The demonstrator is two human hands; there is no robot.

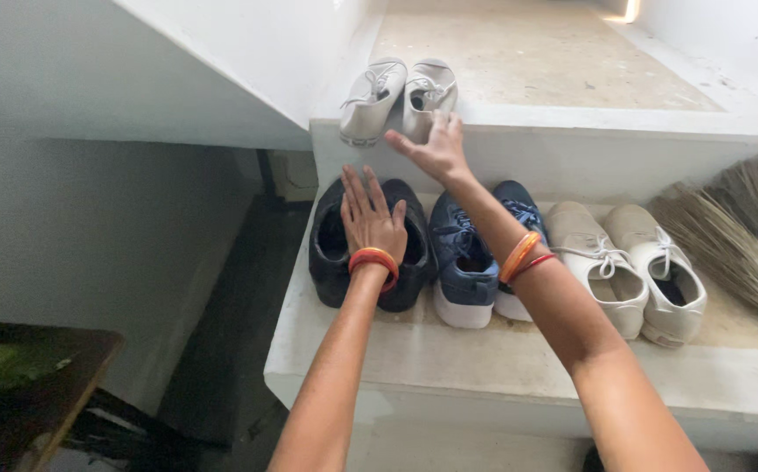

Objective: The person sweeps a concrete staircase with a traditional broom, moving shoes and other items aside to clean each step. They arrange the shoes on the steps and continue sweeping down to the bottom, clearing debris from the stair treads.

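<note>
The left hand [370, 218] is laid flat, fingers spread, on top of a pair of black shoes [335, 249] that stands on the lower stair step [449, 358]; nothing is pinched by it, and an orange bangle [374, 260] is worn at its wrist. The right hand [436, 149] is stretched up and ahead of the left, fingers spread open, its fingertips touching the toe of a pair of pale grey shoes [396, 96] set on the edge of the upper step [536, 61]; no grip can be seen. Just beside the left hand, under the right forearm, a pair of dark blue shoes [462, 262] is placed, and further to the right a pair of cream lace-up shoes [632, 271]. Well beyond these, a straw broom [737, 232] is laid.
</note>
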